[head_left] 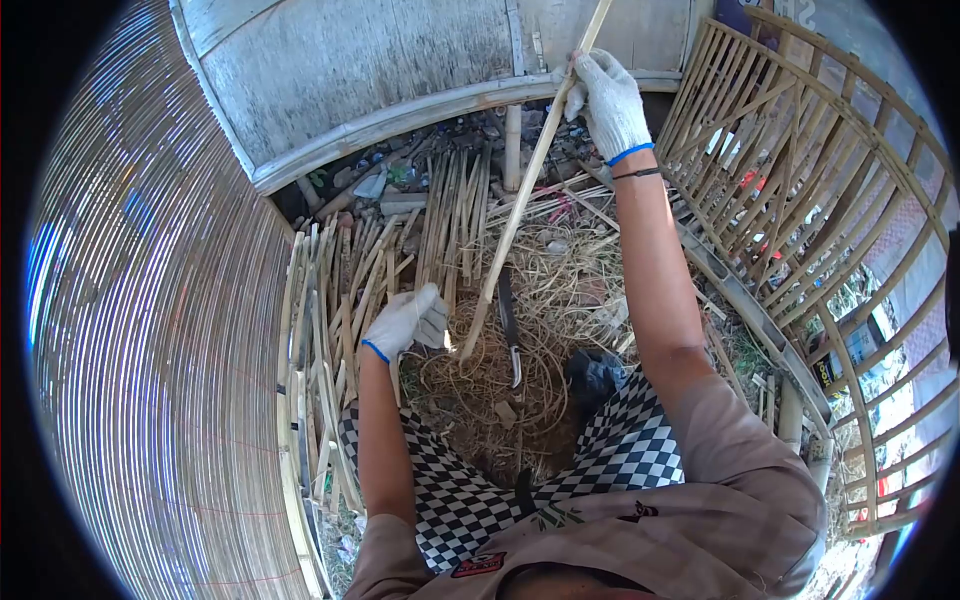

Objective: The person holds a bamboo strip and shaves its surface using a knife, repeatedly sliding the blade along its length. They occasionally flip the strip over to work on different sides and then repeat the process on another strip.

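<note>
I have a long bamboo strip point(530, 190) slanting across the middle of my view.
On my head feed, the right hand point(612, 103) grips its upper part; the left hand point(406, 322), fingers curled, is just beside its lower end, and I cannot tell whether it holds anything. Near that end I see a dark-bladed tool point(509, 318) among pale shavings point(565, 290), with split bamboo pieces point(457, 215) to the left.

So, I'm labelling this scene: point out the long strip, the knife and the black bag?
Long strip point(532, 174), head view: mid-length.
Knife point(508, 311), head view: its dark section.
Black bag point(593, 378), head view: crumpled middle.
</note>
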The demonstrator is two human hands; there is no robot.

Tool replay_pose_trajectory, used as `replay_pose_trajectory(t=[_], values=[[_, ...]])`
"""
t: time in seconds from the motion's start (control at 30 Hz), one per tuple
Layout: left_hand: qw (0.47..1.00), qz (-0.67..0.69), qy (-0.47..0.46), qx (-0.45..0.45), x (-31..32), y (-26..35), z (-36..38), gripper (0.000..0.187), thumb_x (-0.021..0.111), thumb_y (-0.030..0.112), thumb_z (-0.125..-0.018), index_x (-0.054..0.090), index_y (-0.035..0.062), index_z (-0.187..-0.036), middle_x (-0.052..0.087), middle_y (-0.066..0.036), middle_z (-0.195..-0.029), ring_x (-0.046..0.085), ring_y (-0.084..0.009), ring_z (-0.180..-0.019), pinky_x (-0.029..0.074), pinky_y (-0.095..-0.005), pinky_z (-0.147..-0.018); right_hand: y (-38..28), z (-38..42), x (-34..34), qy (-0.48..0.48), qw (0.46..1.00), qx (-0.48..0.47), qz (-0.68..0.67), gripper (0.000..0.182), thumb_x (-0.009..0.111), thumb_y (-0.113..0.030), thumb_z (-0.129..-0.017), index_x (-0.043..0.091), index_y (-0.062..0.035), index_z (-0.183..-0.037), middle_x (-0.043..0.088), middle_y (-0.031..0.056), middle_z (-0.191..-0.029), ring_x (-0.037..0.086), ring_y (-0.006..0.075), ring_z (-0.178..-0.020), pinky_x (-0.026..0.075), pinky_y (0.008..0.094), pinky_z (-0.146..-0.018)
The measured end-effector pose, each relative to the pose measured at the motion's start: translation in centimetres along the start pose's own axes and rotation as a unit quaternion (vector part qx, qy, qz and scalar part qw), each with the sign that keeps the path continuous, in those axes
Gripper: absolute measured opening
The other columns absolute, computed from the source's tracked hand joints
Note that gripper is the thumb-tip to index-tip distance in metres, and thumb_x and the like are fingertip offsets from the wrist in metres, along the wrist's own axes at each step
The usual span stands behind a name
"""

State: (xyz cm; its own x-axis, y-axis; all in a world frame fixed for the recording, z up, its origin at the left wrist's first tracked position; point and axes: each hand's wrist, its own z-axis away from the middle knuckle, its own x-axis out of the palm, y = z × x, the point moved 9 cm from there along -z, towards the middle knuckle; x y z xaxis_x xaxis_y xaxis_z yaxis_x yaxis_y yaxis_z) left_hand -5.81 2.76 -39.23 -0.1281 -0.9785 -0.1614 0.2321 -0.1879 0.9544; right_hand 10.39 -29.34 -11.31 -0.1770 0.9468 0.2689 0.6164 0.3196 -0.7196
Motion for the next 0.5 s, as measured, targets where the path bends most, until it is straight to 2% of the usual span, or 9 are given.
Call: replay_pose_trajectory(t=[0.03, 0.13, 0.17, 0.23, 0.27, 0.37, 0.4, 0.43, 0.5], values=[[0.998, 0.051, 0.02, 0.029, -0.4, 0.4, -0.5, 0.061, 0.057, 0.055, -0.102, 0.064, -0.0042, -0.115, 0.07, -0.011, -0.084, 0.072, -0.0204, -0.074, 0.06, -0.0321, -0.07, 0.3, 0.0, 0.5, -0.013, 1.0, 0.008, 0.006, 0.028, 0.068, -0.025, -0.1, 0.062, 0.0021, -0.106, 0.06, 0.0047, -0.06, 0.055, 0.0124, -0.046, 0.043, 0.0271, -0.043], [0.986, 0.086, 0.07, 0.127, 0.9, 5.6, 0.5, 0.059, 0.058, 0.054, -0.102, 0.062, -0.0018, -0.123, 0.07, -0.01, -0.088, 0.072, -0.0206, -0.075, 0.06, -0.032, -0.072, 1.1, 0.8, 2.9, -0.055, 0.997, 0.013, 0.047, 0.023, 0.066, -0.021, -0.102, 0.063, 0.0014, -0.109, 0.061, 0.0048, -0.067, 0.055, 0.0111, -0.049, 0.045, 0.0264, -0.046], [0.981, 0.073, 0.058, 0.173, 0.9, 7.3, 0.1, 0.057, 0.059, 0.051, -0.103, 0.061, 0.0002, -0.128, 0.071, -0.01, -0.097, 0.071, -0.0198, -0.082, 0.059, -0.0332, -0.077, 1.0, 1.5, 3.8, -0.055, 0.997, 0.021, 0.042, 0.02, 0.067, -0.018, -0.101, 0.064, 0.0001, -0.109, 0.062, 0.0034, -0.067, 0.055, 0.0096, -0.05, 0.045, 0.0255, -0.047], [0.964, -0.014, 0.079, 0.254, 1.2, 14.2, 1.5, 0.066, 0.062, 0.055, -0.1, 0.056, -0.0001, -0.137, 0.068, -0.013, -0.115, 0.067, -0.0205, -0.107, 0.054, -0.0374, -0.096, 1.3, 2.2, 5.6, -0.097, 0.994, 0.028, 0.04, 0.02, 0.068, -0.017, -0.099, 0.063, 0.0003, -0.109, 0.066, 0.0038, -0.071, 0.056, 0.0093, -0.049, 0.045, 0.0259, -0.045], [0.951, -0.062, 0.09, 0.29, 1.5, 18.2, 2.3, 0.061, 0.053, 0.05, -0.106, 0.052, 0.0001, -0.142, 0.066, -0.014, -0.12, 0.066, -0.0231, -0.112, 0.053, -0.0383, -0.099, 1.5, 2.5, 6.4, -0.119, 0.992, 0.033, 0.041, 0.021, 0.069, -0.016, -0.099, 0.063, 0.0004, -0.109, 0.067, 0.0041, -0.073, 0.057, 0.0092, -0.049, 0.044, 0.0261, -0.044], [0.894, -0.143, 0.178, 0.386, 1.1, 29.2, 3.7, 0.077, 0.063, 0.054, -0.099, 0.048, -0.0045, -0.147, 0.062, -0.02, -0.135, 0.063, -0.0258, -0.12, 0.05, -0.0382, -0.106, 2.3, 3.1, 8.6, -0.159, 0.986, 0.037, 0.023, 0.018, 0.068, -0.014, -0.099, 0.064, 0.0002, -0.109, 0.071, 0.0057, -0.077, 0.057, 0.0082, -0.05, 0.045, 0.0247, -0.044], [0.872, -0.127, 0.197, 0.43, 0.7, 31.9, 3.5, 0.075, 0.063, 0.051, -0.099, 0.048, -0.004, -0.148, 0.06, -0.021, -0.137, 0.063, -0.0267, -0.123, 0.049, -0.0369, -0.107, 2.2, 3.6, 9.3, -0.173, 0.984, 0.041, 0.018, 0.018, 0.069, -0.014, -0.099, 0.065, 0.0003, -0.109, 0.072, 0.0062, -0.077, 0.057, 0.0081, -0.05, 0.045, 0.0246, -0.044], [0.838, -0.162, 0.267, 0.447, 0.4, 34.6, 3.8, 0.057, 0.064, 0.041, -0.101, 0.058, -0.0044, -0.134, 0.066, -0.018, -0.124, 0.066, -0.0257, -0.117, 0.051, -0.0355, -0.104, 2.0, 4.0, 9.9, -0.18, 0.982, 0.043, 0.038, 0.02, 0.068, -0.015, -0.099, 0.067, 0.0009, -0.111, 0.074, 0.0082, -0.079, 0.058, 0.0083, -0.051, 0.046, 0.0242, -0.045], [0.819, -0.204, 0.281, 0.457, 0.9, 38.8, 3.9, 0.039, 0.059, 0.044, -0.103, 0.06, 0.0048, -0.105, 0.06, -0.008, -0.092, 0.06, -0.019, -0.08, 0.052, -0.032, -0.074, 1.5, 4.8, 11.0, -0.2, 0.978, 0.039, 0.048, 0.017, 0.068, -0.016, -0.1, 0.069, -0.0009, -0.108, 0.074, 0.0068, -0.08, 0.057, 0.006, -0.051, 0.047, 0.0229, -0.047]])
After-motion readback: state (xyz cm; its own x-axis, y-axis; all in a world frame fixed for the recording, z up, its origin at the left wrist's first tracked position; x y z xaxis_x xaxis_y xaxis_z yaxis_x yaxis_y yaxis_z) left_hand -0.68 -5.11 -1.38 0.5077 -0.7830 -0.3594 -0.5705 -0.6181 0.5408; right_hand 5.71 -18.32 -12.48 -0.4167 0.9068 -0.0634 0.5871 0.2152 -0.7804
